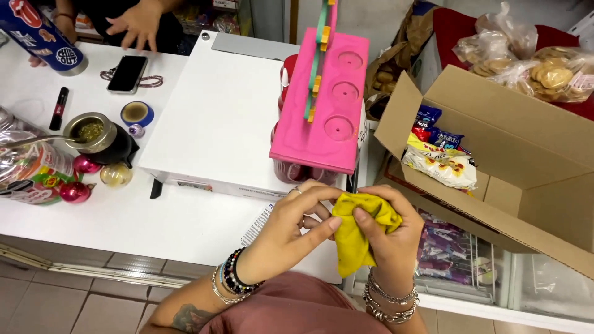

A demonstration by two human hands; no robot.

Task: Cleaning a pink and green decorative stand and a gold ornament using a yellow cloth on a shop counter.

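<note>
Two hands hold one crumpled yellow cloth (362,232), a soft bunched rag, low in the near middle of the view, just off the near edge of the white tabletop (124,216). The right hand (387,238) grips it firmly, thumb across the front fold and fingers wrapped around the back, with a tail of cloth hanging below the palm. The left hand (291,232) pinches the cloth's left edge with its thumb and fingertips, the other fingers curled and loose.

To handle the cloth well from here, I judge that the right hand's grip should remain the anchor while the left works the edge, pulling gently so the folds open or tuck without the bundle slipping out. The hanging tail is best gathered up so that it does not drag.

Just beyond the hands stands a bright pink plastic block-shaped box (322,105) with three round recesses in its top, resting on the right end of a flat white cardboard box (216,117). To the right an open brown cardboard carton (513,167) holds snack packets. Far left on the tabletop are a metal-rimmed dark cup (96,136) with a straw, a black phone (127,73) and shiny round baubles (99,176). Another person's hand (137,23) rests at the far edge.
</note>
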